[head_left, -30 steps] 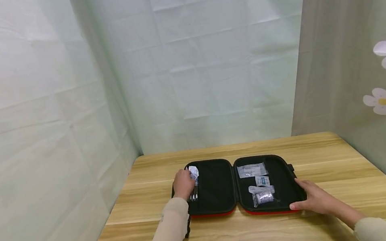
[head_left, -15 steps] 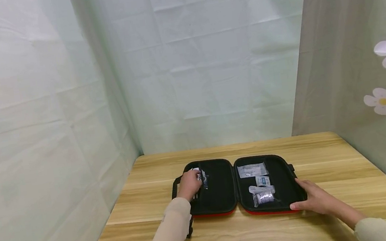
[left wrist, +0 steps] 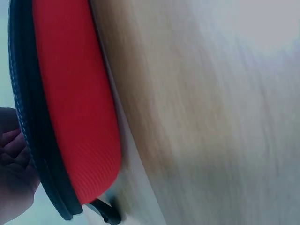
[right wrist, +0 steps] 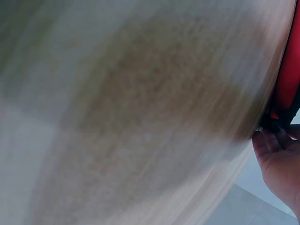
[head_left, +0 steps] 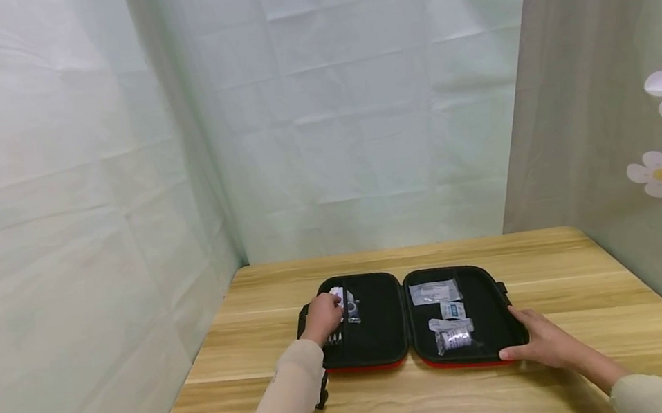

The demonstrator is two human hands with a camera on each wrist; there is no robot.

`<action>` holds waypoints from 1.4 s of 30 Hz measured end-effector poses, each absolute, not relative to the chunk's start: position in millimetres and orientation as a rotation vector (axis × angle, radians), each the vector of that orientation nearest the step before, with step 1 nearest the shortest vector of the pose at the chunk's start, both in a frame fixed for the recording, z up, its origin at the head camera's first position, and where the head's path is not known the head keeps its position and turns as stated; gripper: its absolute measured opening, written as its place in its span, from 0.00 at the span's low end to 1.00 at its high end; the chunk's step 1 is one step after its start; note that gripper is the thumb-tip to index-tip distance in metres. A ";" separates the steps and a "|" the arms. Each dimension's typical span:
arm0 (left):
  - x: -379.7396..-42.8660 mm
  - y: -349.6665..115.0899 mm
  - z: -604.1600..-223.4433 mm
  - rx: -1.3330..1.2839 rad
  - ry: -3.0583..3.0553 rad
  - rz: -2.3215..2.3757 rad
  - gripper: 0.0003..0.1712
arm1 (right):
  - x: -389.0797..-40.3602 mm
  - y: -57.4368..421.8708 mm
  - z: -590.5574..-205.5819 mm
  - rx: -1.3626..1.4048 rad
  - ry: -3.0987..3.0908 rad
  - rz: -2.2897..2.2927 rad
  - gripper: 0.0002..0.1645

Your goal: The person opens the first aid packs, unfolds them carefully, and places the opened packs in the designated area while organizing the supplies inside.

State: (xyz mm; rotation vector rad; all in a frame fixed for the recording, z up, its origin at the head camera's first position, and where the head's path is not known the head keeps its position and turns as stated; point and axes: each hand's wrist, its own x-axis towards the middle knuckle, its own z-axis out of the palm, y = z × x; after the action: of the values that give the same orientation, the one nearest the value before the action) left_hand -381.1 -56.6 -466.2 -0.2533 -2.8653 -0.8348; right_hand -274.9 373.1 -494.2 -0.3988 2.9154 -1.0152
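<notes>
A black-lined, red-shelled zip case (head_left: 377,319) lies unfolded on the table. In its left half, my left hand (head_left: 322,316) reaches over the outer edge, fingers bent. Its fingertips pinch a small clear packet (head_left: 354,309) with a white label, which a dark pocket edge crosses. Silver-tipped sticks (head_left: 336,338) show below that hand. My right hand (head_left: 543,340) grips the front right corner of the case, thumb along the front. In the right wrist view, the right fingers (right wrist: 274,140) meet the case's dark rim. The left wrist view shows the red shell (left wrist: 77,93) with the left hand behind it.
The case's right half holds a flat clear packet (head_left: 435,292), a small white-and-blue sachet (head_left: 452,310) and a wrapped bandage roll (head_left: 454,338). A black strap (head_left: 322,394) hangs at the front left. Pale curtains (head_left: 364,125) stand behind the wooden table (head_left: 432,406).
My left hand has moved a little right and the small clear packet has shifted right with it, its clear part now past the pocket edge. My right hand stays at the corner.
</notes>
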 end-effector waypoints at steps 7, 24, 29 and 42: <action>-380.5 -49.7 -468.5 -0.285 -2.896 -0.802 0.15 | -274.3 373.9 -495.9 -0.366 2.894 -1.025 0.65; -377.9 -40.4 -475.4 -0.168 -2.824 -1.376 0.28 | -274.2 374.9 -498.3 -0.396 2.924 -1.016 0.64; -379.7 -44.9 -473.7 -0.142 -2.805 -1.220 0.22 | -273.7 374.4 -497.7 -0.378 2.902 -1.030 0.64; -394.1 -75.7 -459.8 0.008 -2.600 -1.186 0.11 | -274.6 373.3 -494.0 -0.353 2.881 -1.040 0.64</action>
State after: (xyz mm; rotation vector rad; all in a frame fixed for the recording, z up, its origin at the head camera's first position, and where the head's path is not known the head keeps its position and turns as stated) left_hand -394.1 -75.7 -459.8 0.0081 -2.6003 -1.1859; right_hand -274.6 373.3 -494.0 -0.3529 2.8806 -1.0399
